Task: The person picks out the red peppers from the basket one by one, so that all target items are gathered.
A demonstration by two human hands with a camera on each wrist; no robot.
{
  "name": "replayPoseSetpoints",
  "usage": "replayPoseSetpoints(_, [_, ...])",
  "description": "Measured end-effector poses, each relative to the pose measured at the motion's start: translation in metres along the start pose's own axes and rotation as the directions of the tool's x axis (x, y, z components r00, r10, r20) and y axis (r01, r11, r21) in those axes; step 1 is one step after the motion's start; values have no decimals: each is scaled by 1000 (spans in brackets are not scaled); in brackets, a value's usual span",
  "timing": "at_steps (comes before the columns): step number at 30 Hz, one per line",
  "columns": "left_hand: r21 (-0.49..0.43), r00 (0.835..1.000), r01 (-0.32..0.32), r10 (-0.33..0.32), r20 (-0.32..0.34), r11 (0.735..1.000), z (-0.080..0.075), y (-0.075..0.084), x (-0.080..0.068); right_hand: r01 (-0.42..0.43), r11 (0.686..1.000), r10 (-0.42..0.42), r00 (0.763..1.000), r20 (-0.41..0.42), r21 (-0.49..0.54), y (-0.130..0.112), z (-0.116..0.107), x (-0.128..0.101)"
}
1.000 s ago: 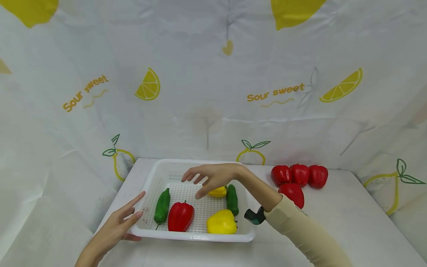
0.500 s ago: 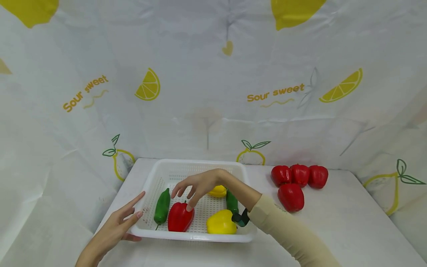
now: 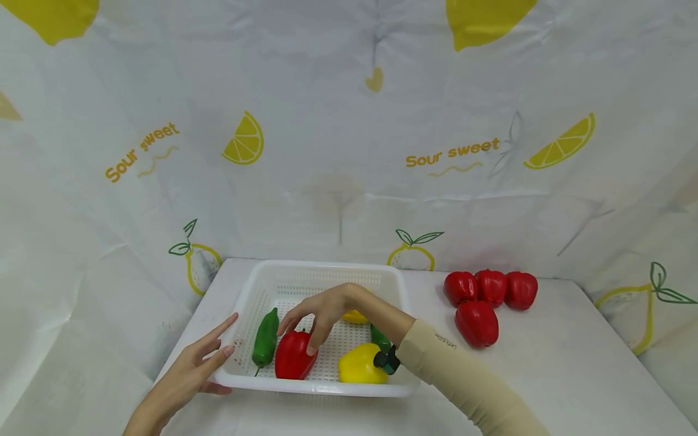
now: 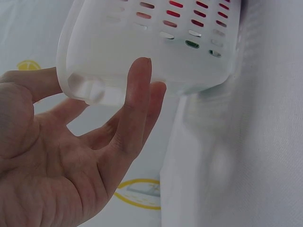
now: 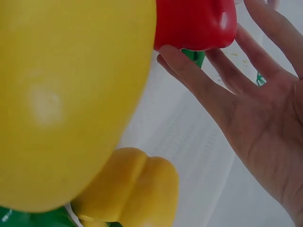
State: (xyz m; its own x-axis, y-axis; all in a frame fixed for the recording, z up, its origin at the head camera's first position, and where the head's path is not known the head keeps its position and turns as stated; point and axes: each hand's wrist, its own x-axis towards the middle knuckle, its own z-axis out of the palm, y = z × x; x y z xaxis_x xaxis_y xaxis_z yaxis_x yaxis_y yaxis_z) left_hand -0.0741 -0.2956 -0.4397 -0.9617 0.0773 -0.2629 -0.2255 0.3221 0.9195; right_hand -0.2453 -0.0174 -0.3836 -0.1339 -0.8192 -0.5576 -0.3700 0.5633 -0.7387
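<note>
A white perforated basket (image 3: 316, 387) sits on the table and holds a red bell pepper (image 3: 292, 360). My right hand (image 3: 303, 322) reaches down into the basket with its fingers spread over that pepper. In the right wrist view the thumb (image 5: 189, 71) touches the red pepper (image 5: 194, 21) while the other fingers stay straight. My left hand (image 3: 204, 357) lies open against the basket's near left corner. The left wrist view shows its straight fingers (image 4: 135, 104) touching the basket wall (image 4: 156, 52).
The basket also holds a yellow pepper (image 3: 360, 366) at the front, another yellow one (image 3: 354, 316) behind my wrist, and two green chillies (image 3: 265, 339) (image 3: 382, 338). Several red peppers (image 3: 491, 287) lie on the table (image 3: 545, 375) to the right. A lemon-print sheet hangs behind.
My right hand has moved down and toward me, from above the basket's middle onto the red pepper. The left hand has stayed at the basket's corner.
</note>
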Motion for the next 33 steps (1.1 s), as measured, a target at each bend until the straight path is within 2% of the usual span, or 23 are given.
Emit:
replayPoseSetpoints(7, [13, 1000, 14, -13, -16, 1000, 1, 0, 0, -34, 999, 34, 999, 37, 3, 3, 1, 2])
replayPoseSetpoints(14, [18, 1000, 12, -12, -17, 1000, 2, 1, 0, -82, 995, 83, 996, 16, -56, 1, 4, 1])
replayPoseSetpoints(24, [13, 1000, 8, -8, -12, 1000, 1, 0, 0, -13, 986, 9, 1000, -22, -167, -3, 9, 3])
replayPoseSetpoints(33, [5, 1000, 15, -15, -10, 1000, 1, 1, -1, 52, 995, -58, 996, -65, -87, -6, 7, -7])
